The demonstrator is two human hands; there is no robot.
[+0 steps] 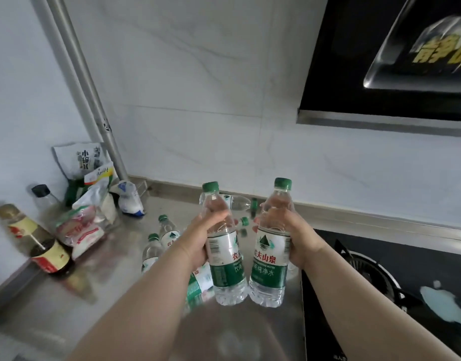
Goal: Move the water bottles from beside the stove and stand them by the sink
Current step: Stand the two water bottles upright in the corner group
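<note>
Steel counter (107, 295) | left hand (200, 238) grips first bottle (224, 259) | right hand (294, 238) grips second bottle (269, 259) | two spare bottles (166, 227) upright nearby

In my view, the left water bottle (225, 256) and right water bottle (271, 251) are clear, ribbed plastic, each with a glossy green-and-white film label and a ridged green plastic cap. The countertop (107, 295) is brushed metal with a dull sheen and faint reflections. The wall (198, 100) is smooth, pale, veined tile. I read the range hood (354, 48) and hob (367, 256) as glossy black glass, the bags (81, 225) as crinkled plastic film, and the sauce bottle (51, 256) as shiny dark glass.
</note>
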